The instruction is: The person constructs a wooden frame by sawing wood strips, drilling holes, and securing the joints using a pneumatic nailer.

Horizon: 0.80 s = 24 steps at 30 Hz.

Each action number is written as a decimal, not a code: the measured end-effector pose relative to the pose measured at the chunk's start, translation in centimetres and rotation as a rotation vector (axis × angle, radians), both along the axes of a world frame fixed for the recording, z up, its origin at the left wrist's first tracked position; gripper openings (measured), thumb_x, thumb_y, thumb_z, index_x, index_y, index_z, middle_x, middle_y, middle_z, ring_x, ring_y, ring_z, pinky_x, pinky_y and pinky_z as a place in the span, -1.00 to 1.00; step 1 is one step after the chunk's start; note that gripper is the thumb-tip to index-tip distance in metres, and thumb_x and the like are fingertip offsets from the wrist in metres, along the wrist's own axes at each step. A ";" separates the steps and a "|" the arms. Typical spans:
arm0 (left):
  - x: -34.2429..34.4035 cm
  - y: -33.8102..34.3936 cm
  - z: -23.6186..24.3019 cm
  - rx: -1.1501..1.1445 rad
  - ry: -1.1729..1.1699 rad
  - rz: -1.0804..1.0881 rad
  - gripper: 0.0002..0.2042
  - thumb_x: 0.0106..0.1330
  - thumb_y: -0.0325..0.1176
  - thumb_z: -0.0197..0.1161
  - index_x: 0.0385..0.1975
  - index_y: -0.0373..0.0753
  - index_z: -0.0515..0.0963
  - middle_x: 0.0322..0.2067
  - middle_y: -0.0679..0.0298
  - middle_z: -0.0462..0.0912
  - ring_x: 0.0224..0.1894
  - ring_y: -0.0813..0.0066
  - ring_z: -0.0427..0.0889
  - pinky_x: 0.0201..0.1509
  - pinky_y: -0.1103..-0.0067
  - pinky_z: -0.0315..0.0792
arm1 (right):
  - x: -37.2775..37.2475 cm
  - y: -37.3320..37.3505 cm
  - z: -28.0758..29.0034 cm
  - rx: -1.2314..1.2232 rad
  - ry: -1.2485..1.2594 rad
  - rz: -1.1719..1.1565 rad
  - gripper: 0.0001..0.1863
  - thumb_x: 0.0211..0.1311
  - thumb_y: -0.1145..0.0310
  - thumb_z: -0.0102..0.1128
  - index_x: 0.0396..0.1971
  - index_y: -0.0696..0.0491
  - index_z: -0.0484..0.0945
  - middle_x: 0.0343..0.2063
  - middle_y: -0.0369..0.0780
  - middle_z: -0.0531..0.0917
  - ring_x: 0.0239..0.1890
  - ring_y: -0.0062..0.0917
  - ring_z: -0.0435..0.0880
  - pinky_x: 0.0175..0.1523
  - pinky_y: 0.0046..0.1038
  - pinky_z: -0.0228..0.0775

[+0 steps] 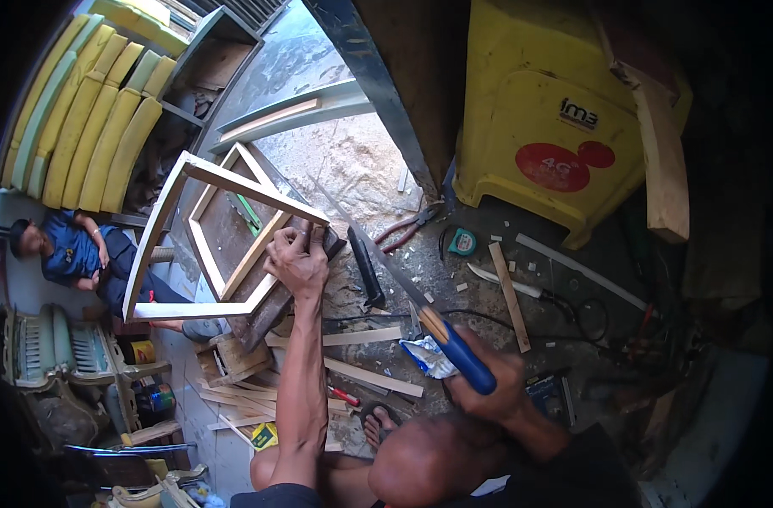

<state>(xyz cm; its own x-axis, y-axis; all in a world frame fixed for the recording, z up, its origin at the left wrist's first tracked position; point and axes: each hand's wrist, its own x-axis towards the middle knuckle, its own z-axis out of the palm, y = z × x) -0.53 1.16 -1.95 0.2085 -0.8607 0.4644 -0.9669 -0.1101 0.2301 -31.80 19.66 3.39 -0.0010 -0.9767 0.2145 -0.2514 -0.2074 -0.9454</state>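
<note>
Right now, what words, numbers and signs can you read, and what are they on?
I don't copy print, but here's where it is:
Yellow plastic stool: black lettering and a red rounded mark with white characters, both readable.
Round teal tape measure: too small.
Crumpled blue-white packet: too blurred.

Bright light from the top centre bleaches the sawdust [344,161] nearly white, while the right side sinks into deep shadow; fisheye distortion stretches the outer areas, and the corners fade to black
</note>
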 end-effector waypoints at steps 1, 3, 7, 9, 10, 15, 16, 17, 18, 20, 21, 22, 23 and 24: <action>-0.5 -0.3 0.2 -0.014 0.010 -0.015 -0.75 0.30 -0.07 0.38 -0.04 0.19 0.75 -0.21 0.36 0.54 -0.01 0.28 0.48 0.16 0.18 0.14 | -0.8 0.4 -1.4 -0.048 0.120 0.018 -0.30 -0.08 0.41 0.40 0.20 0.17 0.56 -0.44 -0.08 0.74 -0.51 -0.24 0.75 -0.37 -0.29 0.62; -0.8 -0.2 1.1 -0.020 -0.002 -0.036 -0.76 0.29 -0.12 0.41 -0.09 0.04 0.76 -0.22 0.35 0.55 -0.03 0.29 0.49 0.14 0.23 0.19 | -2.0 1.3 -5.3 -0.133 0.333 0.056 -0.27 -0.15 0.38 0.43 0.20 0.14 0.59 -0.48 -0.13 0.72 -0.51 -0.29 0.74 -0.37 -0.31 0.61; -0.3 2.0 2.0 0.008 0.170 -0.234 -0.78 0.25 -0.21 0.45 -0.12 -0.03 0.75 -0.21 0.31 0.56 -0.05 0.27 0.49 0.11 0.25 0.21 | -4.5 1.3 -12.9 -0.112 0.758 0.322 -0.28 -0.09 0.33 0.39 0.23 0.07 0.57 -0.31 -0.16 0.68 -0.21 -0.28 0.67 -0.03 -0.22 0.55; -1.1 3.9 3.9 -0.028 0.239 -0.344 -0.82 0.24 -0.45 0.45 -0.17 -0.22 0.73 -0.19 0.26 0.56 -0.13 0.31 0.52 0.01 0.41 0.34 | -3.9 0.9 -13.7 0.054 0.886 0.331 -0.34 0.04 0.35 0.35 0.25 0.04 0.54 -0.16 -0.09 0.66 0.00 -0.14 0.61 0.14 -0.14 0.44; -2.6 5.0 5.6 -0.045 0.461 -0.366 -0.83 0.27 -0.51 0.41 -0.15 -0.26 0.72 -0.20 0.25 0.55 -0.13 0.36 0.54 0.01 0.45 0.37 | -3.3 0.5 -13.6 0.039 0.955 0.303 -0.35 0.06 0.33 0.37 0.25 0.04 0.54 -0.14 -0.08 0.66 0.03 -0.12 0.60 0.14 -0.13 0.44; -6.4 10.0 9.0 0.003 0.703 -0.336 -0.84 0.30 -0.60 0.34 -0.15 -0.38 0.71 -0.24 0.18 0.71 -0.13 0.44 0.63 -0.01 0.53 0.46 | 2.3 -7.0 -1.4 0.304 -0.060 0.366 -0.45 0.40 0.22 0.27 0.27 0.21 0.47 -0.01 0.00 0.66 0.03 -0.28 0.68 0.12 -0.29 0.50; -7.0 10.3 9.2 -0.013 0.705 -0.366 -0.84 0.28 -0.60 0.35 -0.16 -0.37 0.72 -0.28 0.17 0.73 -0.16 0.43 0.65 -0.02 0.51 0.47 | 3.8 -8.2 -0.1 0.297 -0.323 0.374 -0.45 0.44 0.20 0.25 0.29 0.21 0.45 0.03 0.02 0.66 0.05 -0.38 0.69 0.11 -0.34 0.51; -7.5 10.5 9.4 -0.030 0.711 -0.403 -0.84 0.27 -0.60 0.36 -0.17 -0.36 0.73 -0.32 0.16 0.75 -0.19 0.41 0.67 -0.03 0.50 0.47 | 5.1 -9.2 0.7 0.198 -0.333 0.359 -0.47 0.42 0.23 0.26 0.26 0.20 0.47 -0.01 0.03 0.68 0.02 -0.34 0.71 0.08 -0.33 0.52; -6.9 10.8 9.0 -0.037 0.600 -0.460 -0.82 0.25 -0.59 0.38 -0.16 -0.36 0.73 -0.29 0.14 0.74 -0.19 0.37 0.69 -0.05 0.48 0.49 | 6.6 -10.1 1.2 0.098 -0.350 0.349 -0.50 0.39 0.27 0.28 0.24 0.18 0.50 -0.05 0.04 0.69 -0.01 -0.29 0.73 0.04 -0.33 0.53; -7.7 11.3 9.1 -0.033 0.572 -0.453 -0.78 0.31 -0.58 0.35 -0.05 -0.40 0.68 -0.15 0.14 0.70 -0.13 0.36 0.68 0.02 0.49 0.50 | 7.4 -10.5 1.9 0.058 -0.375 0.304 -0.57 0.37 0.31 0.28 0.16 0.18 0.56 -0.18 0.02 0.72 -0.12 -0.27 0.76 -0.05 -0.34 0.56; -8.4 11.7 9.1 -0.024 0.677 -0.401 -0.77 0.30 -0.59 0.35 -0.06 -0.40 0.68 -0.13 0.12 0.68 -0.13 0.32 0.68 0.02 0.47 0.50 | 7.5 -10.3 2.1 0.119 -0.392 0.279 -0.62 0.37 0.32 0.28 0.10 0.18 0.61 -0.26 -0.01 0.74 -0.20 -0.30 0.77 -0.10 -0.36 0.57; -8.6 11.8 8.8 -0.050 0.613 -0.418 -0.77 0.28 -0.60 0.35 -0.06 -0.38 0.69 -0.12 0.10 0.66 -0.13 0.30 0.68 0.00 0.46 0.51 | 7.7 -9.9 2.3 0.184 -0.407 0.259 -0.66 0.38 0.33 0.27 0.05 0.19 0.65 -0.34 -0.04 0.76 -0.27 -0.32 0.79 -0.16 -0.37 0.58; -8.6 11.8 8.4 -0.074 0.550 -0.432 -0.76 0.27 -0.61 0.36 -0.07 -0.37 0.69 -0.12 0.08 0.65 -0.13 0.28 0.68 -0.01 0.45 0.51 | 7.7 -9.4 2.3 0.223 -0.409 0.206 -0.70 0.37 0.34 0.28 -0.01 0.19 0.67 -0.41 -0.07 0.74 -0.34 -0.34 0.78 -0.21 -0.39 0.57; -8.6 11.8 8.1 -0.099 0.486 -0.443 -0.76 0.26 -0.62 0.36 -0.07 -0.35 0.70 -0.11 0.07 0.63 -0.13 0.26 0.67 -0.02 0.44 0.51 | 7.7 -8.8 2.2 0.262 -0.409 0.156 -0.74 0.36 0.35 0.28 -0.07 0.19 0.69 -0.48 -0.10 0.73 -0.41 -0.37 0.77 -0.26 -0.40 0.56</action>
